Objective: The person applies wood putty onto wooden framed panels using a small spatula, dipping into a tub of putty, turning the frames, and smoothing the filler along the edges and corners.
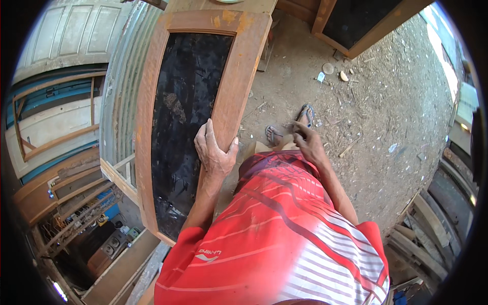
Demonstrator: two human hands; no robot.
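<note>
A wooden door panel (244,66) with a dark, scuffed inset (190,96) lies lengthwise at my left. Orange-brown patches mark its far end. My left hand (216,155) is closed across its right rail, fingers at the inner edge and thumb toward the outer edge. Over the ground, in front of my body, my right hand (310,145) hangs with its fingers bent together. Whatever may be between those fingers is too small to make out.
Another framed dark panel (351,48) stands at the far right. Corrugated sheets (119,96) and old doors (66,35) lean on the left. A cluttered shelf (109,244) is at lower left. Timber pieces (424,218) pile up at right. Chips litter the dirt ground (376,122).
</note>
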